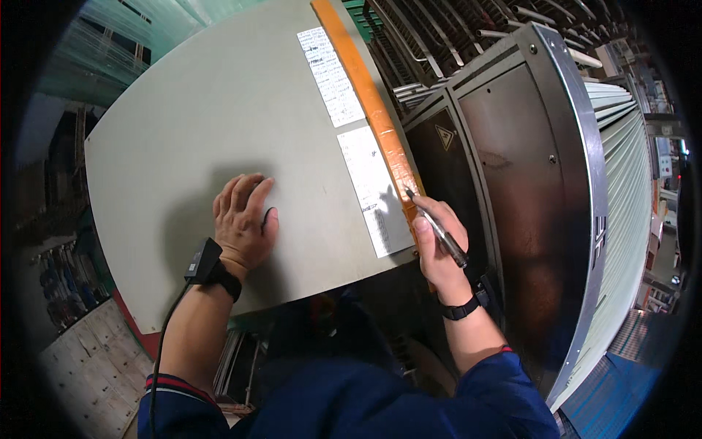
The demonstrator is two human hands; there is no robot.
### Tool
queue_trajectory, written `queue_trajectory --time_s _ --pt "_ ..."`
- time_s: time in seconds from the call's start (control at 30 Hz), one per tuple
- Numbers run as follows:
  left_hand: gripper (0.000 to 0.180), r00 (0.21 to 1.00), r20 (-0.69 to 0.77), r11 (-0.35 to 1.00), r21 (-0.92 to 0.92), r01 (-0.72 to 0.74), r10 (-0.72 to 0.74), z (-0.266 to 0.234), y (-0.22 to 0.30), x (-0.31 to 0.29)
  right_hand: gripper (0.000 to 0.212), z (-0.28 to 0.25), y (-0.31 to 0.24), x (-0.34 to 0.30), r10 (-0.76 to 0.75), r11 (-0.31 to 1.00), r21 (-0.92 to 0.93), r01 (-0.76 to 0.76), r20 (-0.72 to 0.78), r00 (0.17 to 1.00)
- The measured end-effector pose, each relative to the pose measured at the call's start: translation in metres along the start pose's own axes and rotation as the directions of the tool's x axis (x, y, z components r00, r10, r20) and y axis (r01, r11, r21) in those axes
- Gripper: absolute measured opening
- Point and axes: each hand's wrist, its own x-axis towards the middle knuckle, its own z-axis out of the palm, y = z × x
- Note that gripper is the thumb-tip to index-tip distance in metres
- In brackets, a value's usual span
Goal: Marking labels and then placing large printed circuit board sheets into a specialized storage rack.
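A large grey-white panel (183,132) lies in front of me. My left hand (245,219) rests on it, fingers bent and the thumb apart; a dark patch under the thumb may be shadow. My right hand (444,249) holds a black pen with a clear barrel (446,244) at the panel's right edge. The pen's tip points up and left, close to an orange strip (374,110) with shiny clear tape on its lower part. Left of the strip lie two white paper sheets, the upper sheet (325,77) full of handwriting, the lower sheet (369,183) partly written on.
A metal cabinet (523,146) with a yellow warning triangle stands close on the right. Beyond it is a stack of pale sheets (621,197). Metal bars and tubes (431,44) lie at the far right. Greenish translucent sheeting (175,29) hangs at the far left; wooden boards (95,358) sit lower left.
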Motion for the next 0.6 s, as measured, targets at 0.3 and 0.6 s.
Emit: queue_trajectory --time_s 0.3,0.6 --pt "0.058 1.0 0.009 0.999 0.048 0.008 -0.008 -0.001 -0.001 0.0 0.012 0.013 0.017 -0.001 -0.027 0.998 0.063 0.03 -0.043 0.999" --pt "0.058 0.999 0.039 0.999 0.044 -0.004 0.003 -0.002 0.0 0.0 0.014 0.02 0.026 0.001 0.039 0.998 0.043 -0.036 -0.062 0.997"
